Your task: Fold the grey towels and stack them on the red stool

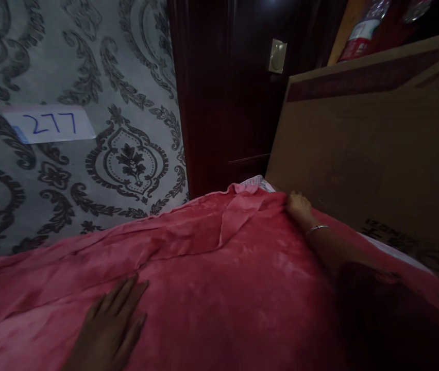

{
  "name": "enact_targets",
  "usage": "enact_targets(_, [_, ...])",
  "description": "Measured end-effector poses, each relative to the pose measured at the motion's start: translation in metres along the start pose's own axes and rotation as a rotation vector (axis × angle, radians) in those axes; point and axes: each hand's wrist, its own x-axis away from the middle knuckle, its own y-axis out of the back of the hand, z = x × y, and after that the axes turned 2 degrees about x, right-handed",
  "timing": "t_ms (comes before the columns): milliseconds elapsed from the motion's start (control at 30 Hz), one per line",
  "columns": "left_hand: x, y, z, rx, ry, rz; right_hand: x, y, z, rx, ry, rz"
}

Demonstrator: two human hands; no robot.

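Observation:
A pink-red plush blanket [219, 304] covers the bed, with a strip folded back along the wall side. My left hand [109, 324] lies flat on it near the fold's edge, fingers stretched out and holding nothing. At the far right edge, my right hand [299, 205] is closed on the blanket, its fingertips partly hidden by the hand itself. A silver bracelet [318, 228] circles the right wrist. Beside that hand, a bit of white patterned bedding [260, 181] peeks out from beneath the blanket at the far corner.
A large cardboard box [366, 139] stands along the bed's right side, close to my right arm. Patterned wallpaper [127, 149] with a paper label [51, 125] reading 277 borders the left. Dark wood panelling [219, 93] rises beyond; a bottle [360, 38] shows behind the box.

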Motion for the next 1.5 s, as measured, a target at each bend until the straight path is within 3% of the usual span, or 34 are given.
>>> enact_targets(67, [0.001,0.0,-0.001,-0.002,0.001,0.003,-0.003,0.005,0.016,-0.008,0.102,-0.072])
enact_targets(167, [0.001,0.001,-0.002,-0.009,0.008,0.001,-0.003,0.01,0.052,-0.112,0.453,-0.13])
enact_targets(267, [0.002,0.001,-0.004,-0.013,0.014,-0.002,0.006,0.004,0.085,-0.183,0.795,0.051])
enact_targets(367, [0.002,0.004,-0.008,-0.015,0.034,0.001,0.015,-0.007,0.099,-0.142,0.917,0.212])
enact_targets(433, [0.002,0.007,-0.012,-0.013,0.037,0.012,0.014,-0.01,0.099,-0.153,0.88,0.197])
enact_targets(500, [0.001,0.01,-0.016,-0.007,0.036,0.018,0.004,-0.006,0.097,-0.258,0.729,0.102])
enact_targets(633, [0.002,0.016,-0.02,0.024,0.057,0.004,-0.029,0.02,0.099,-0.629,0.146,-0.129])
enact_targets(700, [0.003,0.017,-0.02,0.048,0.071,0.004,-0.045,0.031,0.105,-0.713,-0.013,-0.164])
enact_targets(800, [0.005,0.019,-0.02,0.088,0.093,0.013,-0.057,0.034,0.119,-0.75,-0.005,-0.137])
enact_targets(933, [0.006,0.022,-0.021,0.115,0.129,0.028,-0.056,0.014,0.134,-0.719,0.18,-0.048])
enact_targets(1133, [0.003,0.026,-0.033,0.069,0.155,0.101,-0.037,-0.011,0.125,-0.525,0.319,-0.01])
enact_targets(1267, [-0.001,0.028,-0.04,0.029,0.259,0.166,-0.003,-0.008,0.132,-0.263,0.373,0.039])
enact_targets(1300, [-0.002,0.029,-0.042,0.037,0.277,0.191,0.014,-0.009,0.137,-0.233,0.46,0.037])
enact_targets(1367, [-0.004,0.033,-0.045,0.066,0.302,0.241,0.06,-0.018,0.143,-0.235,0.766,0.049])
enact_targets(1433, [-0.004,0.037,-0.05,0.107,0.319,0.278,0.115,-0.034,0.141,-0.299,1.071,0.141])
enact_targets(1500, [-0.003,0.04,-0.055,0.152,0.322,0.294,0.163,-0.051,0.131,-0.401,1.15,0.201])
